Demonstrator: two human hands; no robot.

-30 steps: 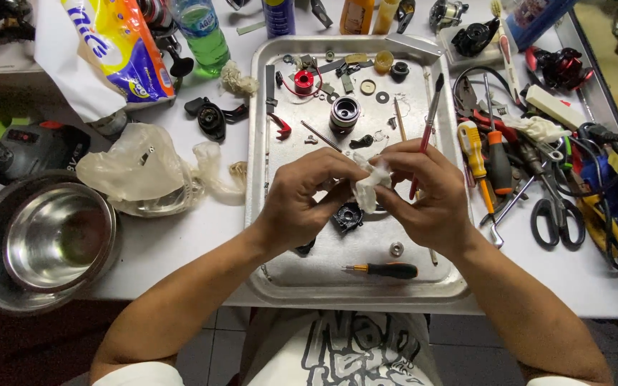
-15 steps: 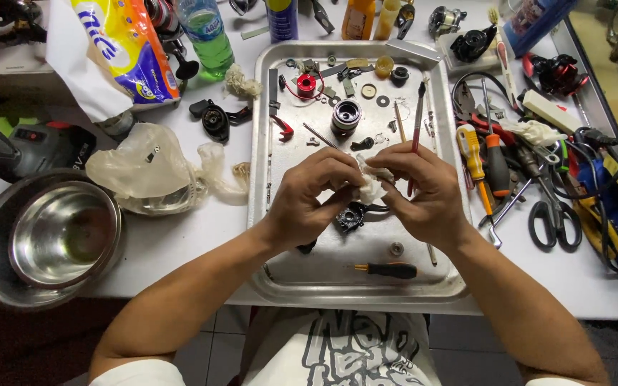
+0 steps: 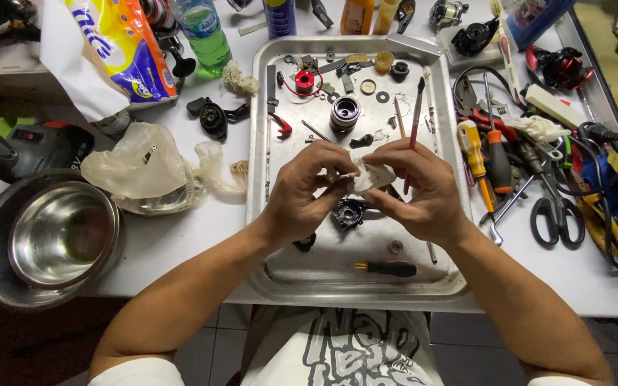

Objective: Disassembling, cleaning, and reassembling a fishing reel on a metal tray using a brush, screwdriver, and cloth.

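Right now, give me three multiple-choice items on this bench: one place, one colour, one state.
1. Where does the small black-handled screwdriver lie?
A. in the metal tray
B. in the steel bowl
C. beside the scissors

2. What colour is the spool at the tray's far end?
A. blue
B. red
C. yellow

3. How is the white wad held?
A. lying loose
B. left hand only
C. between both hands, right hand too

A: it rests on the tray's near floor.
B: the spool is plainly red.
C: fingers of both hands pinch it.
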